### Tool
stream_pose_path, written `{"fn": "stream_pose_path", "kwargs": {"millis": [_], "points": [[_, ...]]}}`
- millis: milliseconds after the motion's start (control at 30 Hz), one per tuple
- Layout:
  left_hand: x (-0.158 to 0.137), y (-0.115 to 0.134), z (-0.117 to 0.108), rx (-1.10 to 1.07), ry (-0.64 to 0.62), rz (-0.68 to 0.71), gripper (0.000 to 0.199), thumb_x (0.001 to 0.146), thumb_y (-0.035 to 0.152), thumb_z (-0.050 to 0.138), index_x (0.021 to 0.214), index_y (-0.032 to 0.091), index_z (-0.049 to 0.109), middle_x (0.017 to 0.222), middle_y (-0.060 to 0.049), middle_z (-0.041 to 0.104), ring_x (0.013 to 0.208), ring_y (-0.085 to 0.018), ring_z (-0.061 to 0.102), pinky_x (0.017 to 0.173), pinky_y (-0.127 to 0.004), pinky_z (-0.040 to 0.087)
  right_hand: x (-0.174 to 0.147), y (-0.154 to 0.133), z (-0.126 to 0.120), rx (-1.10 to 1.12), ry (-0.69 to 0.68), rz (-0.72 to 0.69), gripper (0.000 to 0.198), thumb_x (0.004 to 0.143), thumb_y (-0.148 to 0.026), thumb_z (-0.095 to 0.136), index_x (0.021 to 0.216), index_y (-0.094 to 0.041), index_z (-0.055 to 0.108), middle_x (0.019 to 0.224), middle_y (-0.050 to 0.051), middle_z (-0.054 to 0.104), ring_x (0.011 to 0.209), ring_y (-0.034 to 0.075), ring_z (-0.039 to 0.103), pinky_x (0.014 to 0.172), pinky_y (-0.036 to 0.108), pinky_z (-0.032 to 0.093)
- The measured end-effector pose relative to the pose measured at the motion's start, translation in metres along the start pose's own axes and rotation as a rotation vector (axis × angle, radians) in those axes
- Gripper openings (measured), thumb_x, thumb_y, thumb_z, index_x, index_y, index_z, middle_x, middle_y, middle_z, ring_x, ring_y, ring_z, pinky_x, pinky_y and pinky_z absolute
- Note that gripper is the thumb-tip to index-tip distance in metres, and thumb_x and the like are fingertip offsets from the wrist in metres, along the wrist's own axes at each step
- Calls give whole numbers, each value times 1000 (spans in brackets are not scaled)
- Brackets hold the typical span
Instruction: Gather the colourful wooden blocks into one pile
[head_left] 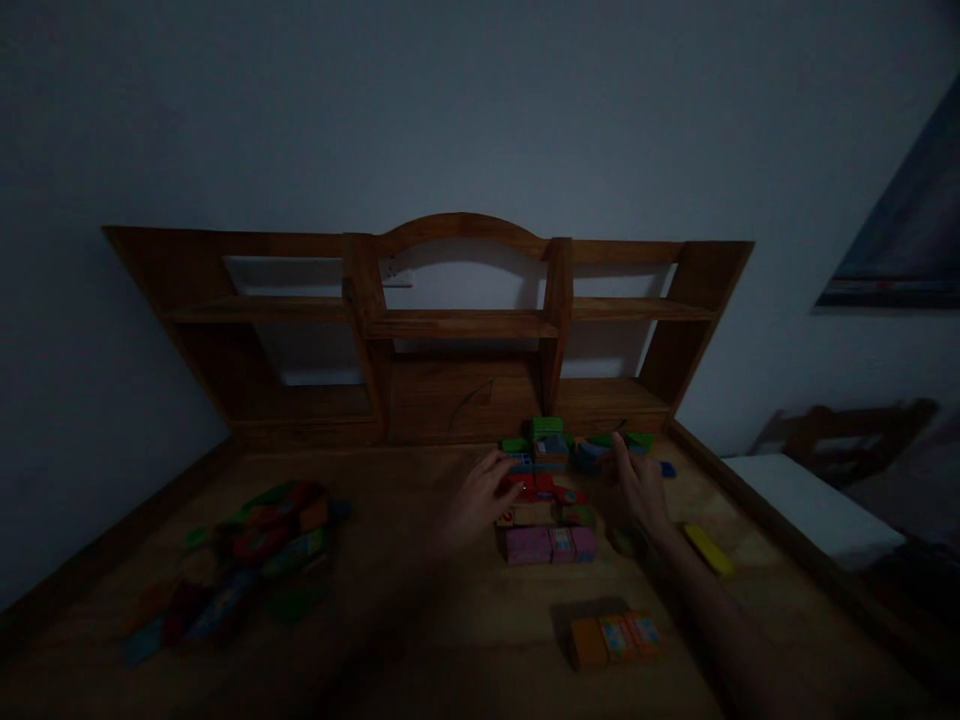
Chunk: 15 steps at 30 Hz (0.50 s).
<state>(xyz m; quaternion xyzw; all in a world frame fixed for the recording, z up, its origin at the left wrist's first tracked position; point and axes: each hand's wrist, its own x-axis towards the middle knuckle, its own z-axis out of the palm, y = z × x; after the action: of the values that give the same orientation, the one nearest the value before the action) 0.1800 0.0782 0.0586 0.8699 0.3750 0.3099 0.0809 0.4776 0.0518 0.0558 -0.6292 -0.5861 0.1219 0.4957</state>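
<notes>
My left hand (484, 497) is beside the left end of the red blocks (540, 488), its thumb and fingers apart with nothing visible between them. My right hand (637, 485) is at the right of the blue curved blocks (591, 457), one finger stretched out; dim light and blur hide whether it grips anything. Blocks are grouped by colour: green blocks (547, 428) at the back, blue blocks (519, 462), plain wooden blocks (534, 515) and purple blocks (529, 546) in front. Nearer me lies a row of orange blocks (616, 638).
A mixed heap of coloured blocks (277, 530) spreads over the left of the wooden table (405, 620). To the right lie a yellow block (708, 549) and a small blue block (667, 469). A wooden shelf unit (461, 325) stands along the back. A chair (862, 440) is at the right.
</notes>
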Motion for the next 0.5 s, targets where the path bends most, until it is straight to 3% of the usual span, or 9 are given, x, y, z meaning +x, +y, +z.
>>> {"fn": "stream_pose_path", "kwargs": {"millis": [133, 300, 400, 500], "points": [[50, 1, 25, -91, -7, 58, 49, 96, 34, 60, 143, 25, 47, 132, -11, 55, 122, -22, 58, 106, -37, 49, 1, 2, 1, -26, -5, -3, 76, 99, -72, 30, 67, -18, 73, 58, 7, 69, 61, 23, 67, 69, 31, 46], [83, -1, 36, -68, -170, 213, 66, 94, 35, 64, 154, 35, 35, 142, -9, 53, 132, -26, 52, 112, -39, 42, -1, -5, 1, -24, -34, -6, 74, 100, -69, 28, 68, -20, 72, 58, 7, 69, 61, 23, 67, 68, 31, 46], [87, 0, 44, -27, -244, 244, 59, 96, 29, 62, 151, 33, 43, 138, -14, 57, 128, -31, 56, 108, -46, 46, -2, -8, 1, -39, -20, 8, 73, 100, -70, 29, 64, -21, 70, 57, 7, 68, 62, 25, 67, 68, 32, 45], [91, -5, 51, -32, -266, 266, 50, 95, 25, 62, 144, 29, 52, 134, -14, 60, 121, -28, 61, 103, -43, 50, -1, -6, 1, -57, -11, 1, 74, 100, -70, 28, 64, -22, 70, 57, 7, 68, 61, 24, 67, 69, 32, 45]]}}
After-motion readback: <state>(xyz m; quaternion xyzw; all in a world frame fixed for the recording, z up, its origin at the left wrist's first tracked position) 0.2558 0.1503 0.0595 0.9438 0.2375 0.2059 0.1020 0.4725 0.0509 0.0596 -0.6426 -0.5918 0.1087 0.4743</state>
